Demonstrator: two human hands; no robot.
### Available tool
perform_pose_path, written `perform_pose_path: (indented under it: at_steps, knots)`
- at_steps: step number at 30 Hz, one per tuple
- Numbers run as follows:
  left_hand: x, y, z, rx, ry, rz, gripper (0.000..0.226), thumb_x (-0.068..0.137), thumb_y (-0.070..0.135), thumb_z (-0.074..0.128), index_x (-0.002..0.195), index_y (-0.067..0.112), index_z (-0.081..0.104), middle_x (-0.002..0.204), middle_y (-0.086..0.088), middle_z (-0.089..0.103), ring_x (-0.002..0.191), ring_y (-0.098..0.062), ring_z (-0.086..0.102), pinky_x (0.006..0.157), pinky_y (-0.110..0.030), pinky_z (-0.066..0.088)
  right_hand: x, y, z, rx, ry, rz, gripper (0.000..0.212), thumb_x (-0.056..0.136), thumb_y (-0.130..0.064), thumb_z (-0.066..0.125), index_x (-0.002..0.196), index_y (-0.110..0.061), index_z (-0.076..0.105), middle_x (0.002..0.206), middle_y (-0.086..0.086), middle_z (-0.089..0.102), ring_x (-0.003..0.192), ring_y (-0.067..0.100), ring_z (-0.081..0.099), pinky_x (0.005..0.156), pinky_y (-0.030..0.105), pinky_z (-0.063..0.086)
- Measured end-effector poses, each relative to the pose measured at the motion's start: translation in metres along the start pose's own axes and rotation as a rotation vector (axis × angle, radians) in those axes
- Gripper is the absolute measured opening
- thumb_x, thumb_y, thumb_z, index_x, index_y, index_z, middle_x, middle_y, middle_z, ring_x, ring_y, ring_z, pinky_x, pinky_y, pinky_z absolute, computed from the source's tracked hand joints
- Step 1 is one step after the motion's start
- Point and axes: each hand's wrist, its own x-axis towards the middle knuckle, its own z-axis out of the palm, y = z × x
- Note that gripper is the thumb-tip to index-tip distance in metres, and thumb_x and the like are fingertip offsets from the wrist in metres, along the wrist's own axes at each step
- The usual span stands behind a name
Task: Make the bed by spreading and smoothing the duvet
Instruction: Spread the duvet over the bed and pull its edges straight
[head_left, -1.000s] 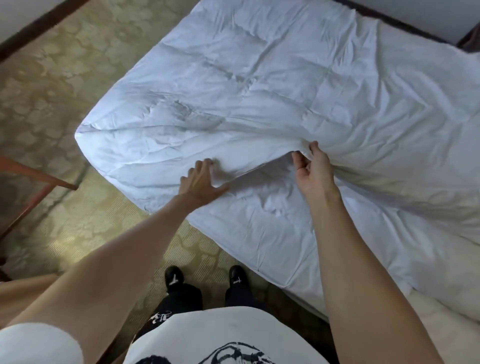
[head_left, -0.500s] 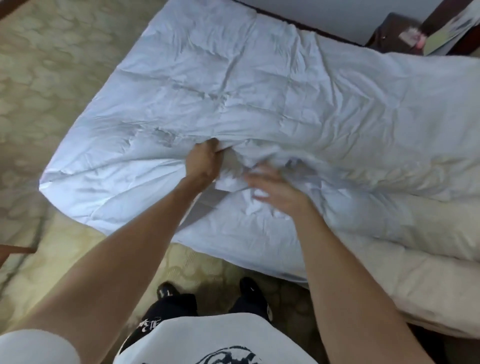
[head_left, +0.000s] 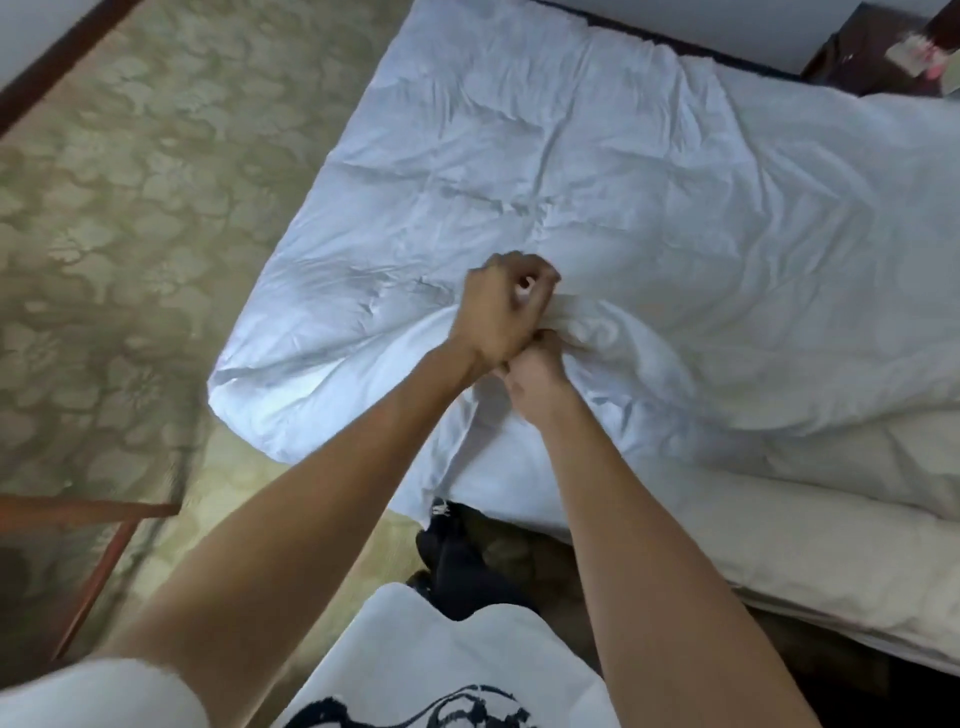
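Note:
A white, wrinkled duvet lies spread over the bed and hangs over its near edge. My left hand grips a bunched fold of the duvet near the bed's near side, fingers curled round the cloth. Just below it, touching it, my right hand also grips the gathered cloth. The fold rises into a small hump between and to the right of both hands. The cream mattress shows bare at the lower right, below the duvet's edge.
Patterned beige carpet covers the floor to the left. A reddish wooden frame stands at the lower left. A dark nightstand sits at the top right corner. My feet in black footwear stand close to the bed's edge.
My hands have come together on the duvet's fold: the left went from flat to gripping, the right moved left beside it. The cloth is bunched up between them.

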Motion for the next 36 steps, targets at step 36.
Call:
perform_pose_path:
  at_steps: [36]
  knots:
    - [0.206, -0.187, -0.204, -0.694, -0.754, -0.871, 0.047, 0.102, 0.039, 0.047, 0.133, 0.004, 0.053, 0.126, -0.008, 0.061, 0.111, -0.025, 0.060, 0.097, -0.038, 0.049, 0.034, 0.060, 0.245, -0.389, 0.258, 0.232, 0.066, 0.089, -0.063, 0.057, 0.139, -0.020, 0.056, 0.133, -0.003, 0.062, 0.116, 0.012, 0.060, 0.094, 0.024, 0.047]
